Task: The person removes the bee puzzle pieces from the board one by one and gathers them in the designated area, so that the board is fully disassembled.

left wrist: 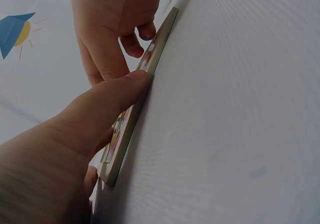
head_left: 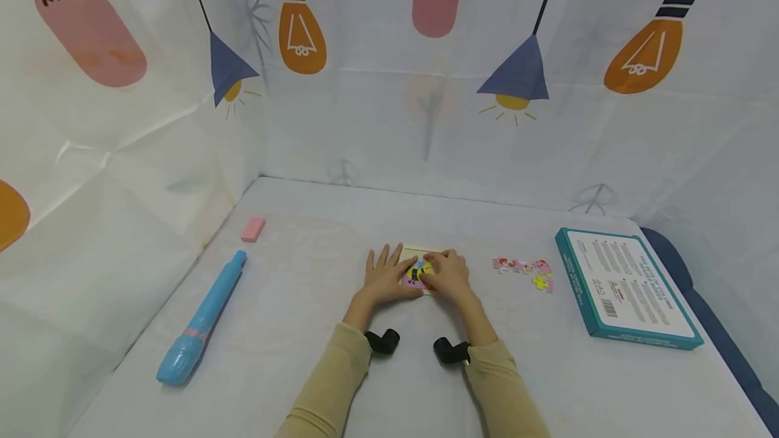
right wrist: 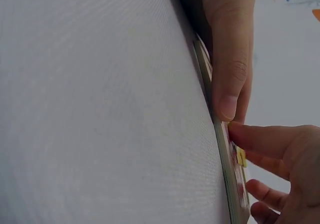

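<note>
A small wooden jigsaw board (head_left: 416, 249) with a bee picture (head_left: 414, 274) lies on the white table between both hands. My left hand (head_left: 387, 280) rests on its left side, fingers straight and spread. In the left wrist view the left thumb (left wrist: 122, 90) presses on the board's near edge. From the right, my right hand (head_left: 452, 278) reaches over the picture with bent fingers. The right wrist view shows a yellow puzzle piece (right wrist: 241, 157) between its thumb and fingers, right at the board's surface; the piece's shape is mostly hidden.
Several loose pink puzzle pieces (head_left: 522, 266) and a yellow one (head_left: 539, 282) lie right of the board. Farther right is a teal-edged box (head_left: 633, 286). A blue microphone-shaped object (head_left: 203, 320) and a pink block (head_left: 253, 229) lie at the left. Patterned sheeting (head_left: 377, 127) surrounds the table.
</note>
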A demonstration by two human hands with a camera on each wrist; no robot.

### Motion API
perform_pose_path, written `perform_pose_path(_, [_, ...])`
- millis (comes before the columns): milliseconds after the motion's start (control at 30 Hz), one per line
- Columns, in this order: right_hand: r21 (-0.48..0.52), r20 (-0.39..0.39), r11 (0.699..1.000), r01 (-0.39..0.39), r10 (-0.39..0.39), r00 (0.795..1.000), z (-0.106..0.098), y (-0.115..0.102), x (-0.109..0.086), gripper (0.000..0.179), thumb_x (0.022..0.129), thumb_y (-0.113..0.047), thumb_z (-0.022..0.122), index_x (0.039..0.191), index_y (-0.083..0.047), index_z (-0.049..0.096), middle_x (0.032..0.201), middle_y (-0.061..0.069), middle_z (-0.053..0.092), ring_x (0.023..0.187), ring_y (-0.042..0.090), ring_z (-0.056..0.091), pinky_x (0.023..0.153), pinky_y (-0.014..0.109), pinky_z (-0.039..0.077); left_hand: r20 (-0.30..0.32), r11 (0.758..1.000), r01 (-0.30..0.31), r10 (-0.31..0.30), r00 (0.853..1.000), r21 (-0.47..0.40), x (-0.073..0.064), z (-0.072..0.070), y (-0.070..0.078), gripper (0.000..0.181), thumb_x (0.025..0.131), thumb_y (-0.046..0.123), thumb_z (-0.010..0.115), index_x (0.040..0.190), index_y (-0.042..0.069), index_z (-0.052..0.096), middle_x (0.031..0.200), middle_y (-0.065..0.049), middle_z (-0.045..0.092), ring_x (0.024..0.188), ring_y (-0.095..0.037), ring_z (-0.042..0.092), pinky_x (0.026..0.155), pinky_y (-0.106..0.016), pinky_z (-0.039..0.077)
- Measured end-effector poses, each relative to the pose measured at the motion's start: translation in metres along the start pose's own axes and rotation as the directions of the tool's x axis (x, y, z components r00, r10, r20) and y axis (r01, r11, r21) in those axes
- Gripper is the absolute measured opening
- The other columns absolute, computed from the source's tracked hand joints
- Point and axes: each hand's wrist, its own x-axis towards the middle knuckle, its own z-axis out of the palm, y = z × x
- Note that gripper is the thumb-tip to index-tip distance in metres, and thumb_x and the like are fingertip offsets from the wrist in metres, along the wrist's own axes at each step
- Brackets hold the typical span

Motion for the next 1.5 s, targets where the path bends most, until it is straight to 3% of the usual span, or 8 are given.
perform_pose_path(167, [0.084, -0.04, 0.996, 0.036, -0.032, 0.999, -0.001, 0.0, 0.001, 0.039, 0.076, -0.019, 0.074, 0.11, -0.01, 0.058, 0.107, 0.019, 0.059, 0.097, 0.038, 0.051, 0.084, 0.053, 0.037, -0.004, 1.0, 0.0, 0.0, 1.0, -0.005, 0.0, -0.001, 0.001, 0.078, 0.075, 0.06, 0.063, 0.142, 0.028, 0.039, 0.154, -0.008, 0.015, 0.141, -0.033, 0.004, 0.109, -0.056, -0.004])
perform_pose_path(300, [0.22, -0.051, 0.974, 0.047, -0.037, 0.998, -0.002, 0.0, 0.0, 0.033, 0.079, -0.007, 0.067, 0.11, -0.009, 0.058, 0.094, 0.012, 0.065, 0.083, 0.027, 0.057, 0.077, 0.043, 0.041, -0.004, 1.0, 0.005, -0.005, 1.0, 0.001, 0.0, -0.002, 0.001, 0.078, 0.075, 0.06, 0.063, 0.142, 0.028, 0.039, 0.154, -0.007, 0.014, 0.141, -0.033, 0.004, 0.109, -0.056, -0.004])
perform_pose_path(500, [0.417, -0.022, 0.908, -0.038, 0.052, 0.998, -0.007, 0.004, -0.003, 0.033, 0.085, -0.002, 0.058, 0.117, -0.009, 0.053, 0.092, 0.011, 0.057, 0.08, 0.021, 0.056, 0.064, 0.028, 0.047, -0.007, 1.0, 0.01, -0.01, 1.0, -0.007, -0.001, -0.002, 0.002, 0.078, 0.075, 0.059, 0.064, 0.141, 0.027, 0.04, 0.154, -0.007, 0.015, 0.141, -0.033, 0.004, 0.109, -0.055, -0.004])
perform_pose_path(833, [0.491, -0.04, 0.857, -0.155, 0.2, 0.979, -0.032, 0.033, -0.009, 0.037, 0.091, -0.006, 0.054, 0.127, -0.008, 0.047, 0.105, 0.016, 0.052, 0.088, 0.024, 0.057, 0.064, 0.024, 0.047, 0.0, 1.0, 0.017, -0.017, 1.0, 0.005, -0.001, -0.003, 0.002, 0.078, 0.075, 0.058, 0.065, 0.142, 0.027, 0.039, 0.154, -0.007, 0.014, 0.142, -0.032, 0.003, 0.109, -0.054, -0.006])
perform_pose_path(1100, [0.529, -0.063, 0.805, -0.269, 0.353, 0.933, -0.058, 0.06, -0.023, 0.037, 0.093, -0.012, 0.054, 0.128, -0.005, 0.047, 0.112, 0.019, 0.054, 0.088, 0.02, 0.059, 0.07, 0.023, 0.05, 0.0, 1.0, 0.012, -0.012, 1.0, -0.003, -0.001, -0.001, 0.002, 0.078, 0.075, 0.057, 0.065, 0.141, 0.027, 0.039, 0.154, -0.007, 0.014, 0.142, -0.032, 0.003, 0.109, -0.054, -0.006])
perform_pose_path(1200, [0.55, -0.073, 0.776, -0.309, 0.413, 0.908, -0.066, 0.071, -0.029, 0.038, 0.093, -0.011, 0.053, 0.129, -0.004, 0.046, 0.113, 0.019, 0.054, 0.087, 0.019, 0.058, 0.066, 0.016, 0.048, 0.002, 1.0, 0.013, -0.013, 1.0, 0.0, -0.001, -0.001, 0.002, 0.078, 0.075, 0.057, 0.065, 0.141, 0.027, 0.039, 0.154, -0.007, 0.014, 0.142, -0.032, 0.003, 0.109, -0.054, -0.006])
perform_pose_path(1333, [0.52, -0.088, 0.767, -0.375, 0.485, 0.87, -0.074, 0.086, -0.036, 0.039, 0.093, -0.012, 0.052, 0.13, -0.003, 0.045, 0.114, 0.02, 0.052, 0.09, 0.023, 0.055, 0.063, 0.012, 0.046, 0.005, 1.0, 0.013, -0.013, 1.0, 0.001, -0.001, -0.001, 0.002, 0.078, 0.075, 0.057, 0.064, 0.142, 0.027, 0.039, 0.155, -0.007, 0.014, 0.142, -0.031, 0.002, 0.109, -0.054, -0.006])
perform_pose_path(1500, [0.441, -0.097, 0.772, -0.458, 0.549, 0.83, -0.078, 0.101, -0.047, 0.038, 0.092, -0.011, 0.051, 0.127, 0.001, 0.048, 0.112, 0.023, 0.051, 0.094, 0.03, 0.053, 0.082, 0.033, 0.051, 0.0, 1.0, 0.012, -0.012, 1.0, -0.004, 0.0, -0.001, 0.001, 0.078, 0.075, 0.058, 0.064, 0.141, 0.026, 0.04, 0.154, -0.007, 0.014, 0.142, -0.032, 0.003, 0.109, -0.054, -0.005])
